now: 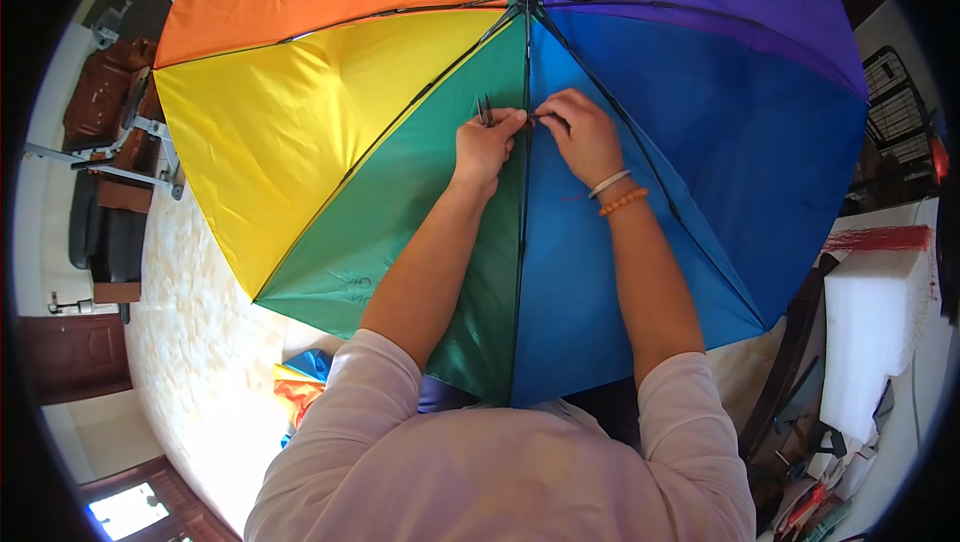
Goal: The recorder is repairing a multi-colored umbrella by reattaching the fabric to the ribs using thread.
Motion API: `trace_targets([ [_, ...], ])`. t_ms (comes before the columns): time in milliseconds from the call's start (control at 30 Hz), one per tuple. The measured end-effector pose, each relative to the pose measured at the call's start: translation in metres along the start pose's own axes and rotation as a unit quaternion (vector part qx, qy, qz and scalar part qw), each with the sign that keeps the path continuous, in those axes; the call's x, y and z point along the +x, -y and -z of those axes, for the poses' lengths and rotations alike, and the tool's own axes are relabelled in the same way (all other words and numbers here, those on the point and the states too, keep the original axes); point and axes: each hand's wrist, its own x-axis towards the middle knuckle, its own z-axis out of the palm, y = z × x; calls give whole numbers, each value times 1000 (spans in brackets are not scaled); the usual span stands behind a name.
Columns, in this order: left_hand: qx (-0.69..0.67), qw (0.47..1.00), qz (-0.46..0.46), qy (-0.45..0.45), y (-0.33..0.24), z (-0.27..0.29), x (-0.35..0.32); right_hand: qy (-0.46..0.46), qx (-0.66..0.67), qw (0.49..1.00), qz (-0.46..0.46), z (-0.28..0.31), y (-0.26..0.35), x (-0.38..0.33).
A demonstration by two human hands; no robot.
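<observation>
Left hand (484,152) grasping dark pronged tool (485,108), right hand (586,140) at umbrella rib (524,187), hold unclear

We see an umbrella canopy (560,232) in panels of orange, yellow, green, lighter and darker blue, purple and pink, with black ribs (522,232). We note a pale pinkish shirt (500,472), an orange beaded bracelet (624,202) and a mottled cream floor (195,282).
</observation>
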Motion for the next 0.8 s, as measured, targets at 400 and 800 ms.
trace_targets([
  [400,133,966,-213,-63,22,-7,-6,-18,523,822,-224,20,22,0],
  [800,23,995,-98,-30,7,-1,-7,-55,699,704,-115,71,20,8],
])
